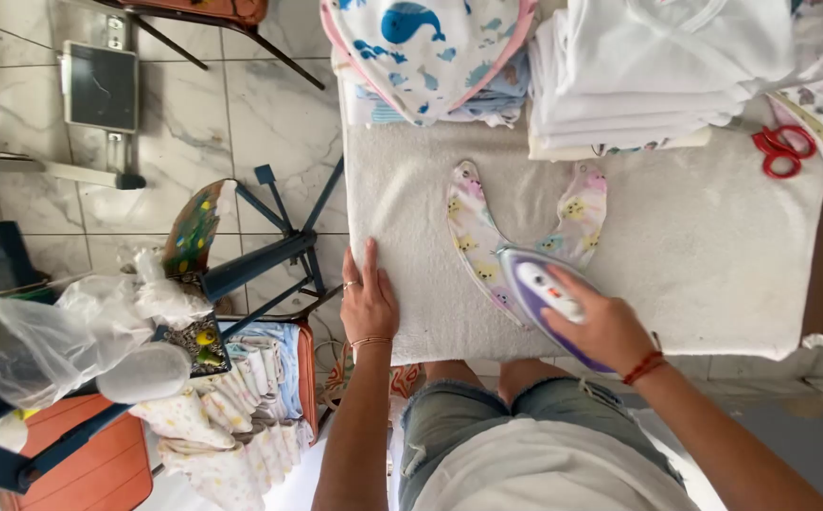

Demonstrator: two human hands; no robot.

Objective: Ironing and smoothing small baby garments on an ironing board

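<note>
Right hand (605, 326) wraps the handle of a purple-and-white iron (542, 289), which sits on the near end of a patterned bib (476, 237) on the towel-covered bench (714, 246). The bib's two arms run away from the person, so its length lies ahead of the iron's tip. Left hand (367, 301) lies flat, fingers spread, on the bench's left edge, apart from the bib; right is nearer.

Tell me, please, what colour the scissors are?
Red scissors, seen in the head view.
</note>
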